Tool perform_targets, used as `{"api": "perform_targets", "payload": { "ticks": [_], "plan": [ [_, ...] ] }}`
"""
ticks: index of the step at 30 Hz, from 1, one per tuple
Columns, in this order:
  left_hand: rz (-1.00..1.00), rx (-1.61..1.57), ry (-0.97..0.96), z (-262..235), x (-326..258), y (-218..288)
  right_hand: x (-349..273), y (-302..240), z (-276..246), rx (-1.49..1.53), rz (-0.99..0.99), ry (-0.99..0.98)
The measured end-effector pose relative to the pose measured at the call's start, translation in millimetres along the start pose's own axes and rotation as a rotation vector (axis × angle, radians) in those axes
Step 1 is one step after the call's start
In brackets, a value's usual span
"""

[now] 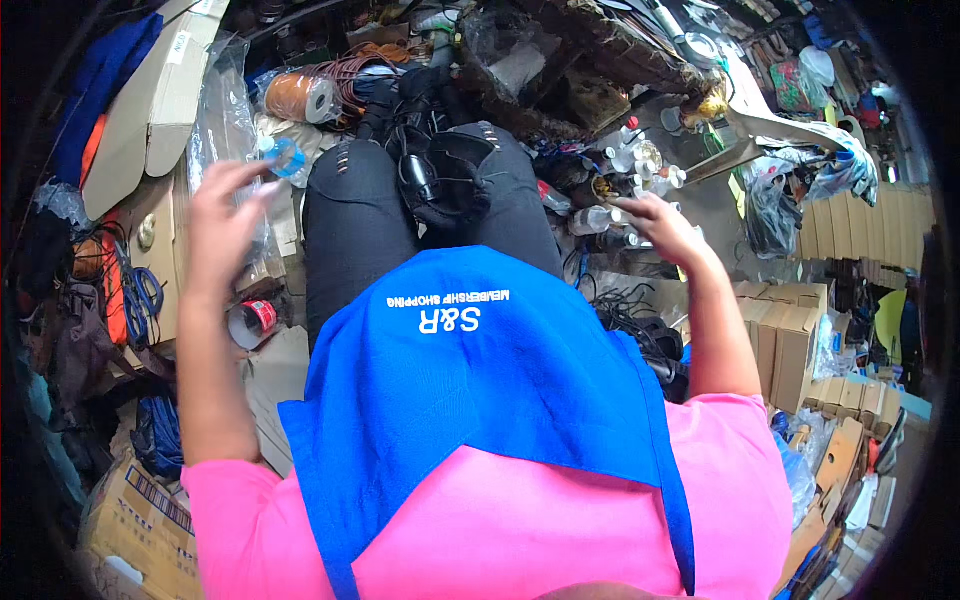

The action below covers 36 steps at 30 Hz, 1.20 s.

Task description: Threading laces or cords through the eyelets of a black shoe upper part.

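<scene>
My left hand is raised left of my knees, blurred, its fingers apart and holding nothing I can see. Just beyond its fingertips is a round, clear blue piece, perhaps a roll of tape or a lid; I cannot tell whether they touch. My right hand reaches toward a cluster of small clear bottles right of my knees, fingers stretched out. One bottle lies close by its fingertips. Between my thighs rests a black item with straps, shoe-like in shape. A blue apron covers my lap.
A spool of orange-brown cord lies beyond my left knee. Flattened cardboard leans at the far left. A cup with a red label sits by my left forearm. Cardboard boxes stack at the right, below a grey plastic bag.
</scene>
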<state>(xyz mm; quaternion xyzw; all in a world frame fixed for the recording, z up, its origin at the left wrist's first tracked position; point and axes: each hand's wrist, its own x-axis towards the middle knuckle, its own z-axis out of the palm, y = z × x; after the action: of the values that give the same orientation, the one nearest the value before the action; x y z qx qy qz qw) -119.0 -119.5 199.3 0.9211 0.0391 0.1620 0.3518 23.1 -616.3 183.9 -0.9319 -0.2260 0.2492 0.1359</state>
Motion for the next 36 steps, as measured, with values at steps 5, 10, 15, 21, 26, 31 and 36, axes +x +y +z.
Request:
{"api": "perform_targets", "payload": {
  "ticks": [5, 10, 15, 21, 26, 31, 36],
  "plan": [
    [0.26, -0.313, -0.368, 84, 37, 76, 43, -116, -6, 0.497, -0.275, 0.127],
    [0.107, -0.354, -0.669, 117, 66, 86, 69, -133, -7, 0.344, -0.462, 0.182],
    [0.053, -0.392, -0.804, 120, 71, 79, 74, -134, -8, 0.304, -0.54, 0.182],
    [-0.148, -0.655, -0.864, 128, 67, 72, 77, -136, -4, 0.321, -0.576, 0.089],
    [-0.28, -0.827, -0.931, 126, 62, 73, 67, -135, 18, 0.465, -0.432, 0.136],
    [-0.187, -0.799, -0.983, 129, 61, 64, 54, -135, 28, 0.423, -0.435, 0.189],
    [-0.091, -0.744, -1.006, 130, 61, 62, 45, -142, 22, 0.204, -0.531, 0.262]
  ]
}}
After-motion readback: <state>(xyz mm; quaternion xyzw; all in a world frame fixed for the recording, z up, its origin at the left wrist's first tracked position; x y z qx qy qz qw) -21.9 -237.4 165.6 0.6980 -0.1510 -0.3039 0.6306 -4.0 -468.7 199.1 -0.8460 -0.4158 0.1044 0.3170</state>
